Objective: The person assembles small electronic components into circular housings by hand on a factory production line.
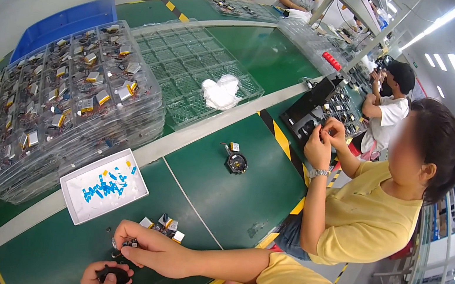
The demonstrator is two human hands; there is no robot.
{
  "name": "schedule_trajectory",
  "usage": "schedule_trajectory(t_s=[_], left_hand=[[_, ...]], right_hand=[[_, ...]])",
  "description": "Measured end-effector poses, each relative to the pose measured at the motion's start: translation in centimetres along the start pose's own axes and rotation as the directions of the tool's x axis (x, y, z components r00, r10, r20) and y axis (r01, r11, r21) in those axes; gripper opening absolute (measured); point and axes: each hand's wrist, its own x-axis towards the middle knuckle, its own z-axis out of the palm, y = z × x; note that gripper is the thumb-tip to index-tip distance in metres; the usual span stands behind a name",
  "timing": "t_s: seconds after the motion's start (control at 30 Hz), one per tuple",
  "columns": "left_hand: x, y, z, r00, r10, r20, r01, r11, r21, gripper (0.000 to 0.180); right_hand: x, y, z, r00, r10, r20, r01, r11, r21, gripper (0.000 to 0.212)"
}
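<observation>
My left hand (93, 282) is closed around a black rounded housing (115, 274), its thumb lying over the part. Just above it, my right hand (159, 252) pinches a small dark electronic piece (130, 244) between thumb and fingers; its details are too small to make out. Beside my right hand lies a small pile of silver battery cells (169, 225) with yellow ends. Farther off on the green bench (188, 165) rests a round black housing (236, 163), with one battery cell (234, 146) attached or lying against it.
A white box (104, 187) holds blue and yellow bits. At left rise stacked clear trays (76, 82) full of wired cells, with a blue bin (67, 24) behind. Clear trays (186, 64) carry a white cloth (221, 91). A co-worker (372, 206) in yellow handles parts at right.
</observation>
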Motion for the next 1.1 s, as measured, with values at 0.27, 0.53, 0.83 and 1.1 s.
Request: schedule_trajectory(t_s=[0.27, 0.53, 0.83, 1.1], left_hand=[[0.0, -0.3, -0.1, 1.0, 0.004, 0.007, -0.004, 1.0, -0.014, 0.016], [-0.3, -1.3, -0.9, 1.0, 0.003, -0.02, -0.003, 1.0, 0.008, 0.016], [-0.2, -2.1, -0.5, 0.992, -0.028, -0.12, 0.021, 0.998, -0.058, 0.015], [-0.2, -1.0, -0.8, 1.0, -0.004, -0.027, 0.005, 0.999, 0.041, 0.015]], right_hand=[[-0.1, -0.1, -0.3, 0.999, 0.036, 0.02, -0.036, 0.999, -0.009, 0.007], [-0.2, 0.0, -0.2, 0.999, 0.018, 0.043, -0.018, 1.0, 0.008, 0.008], [-0.3, -0.4, 0.1, 1.0, -0.012, 0.029, 0.014, 0.996, -0.088, 0.008], [-0.4, -0.3, 0.4, 0.996, -0.085, 0.028, 0.087, 0.991, -0.099, 0.008]])
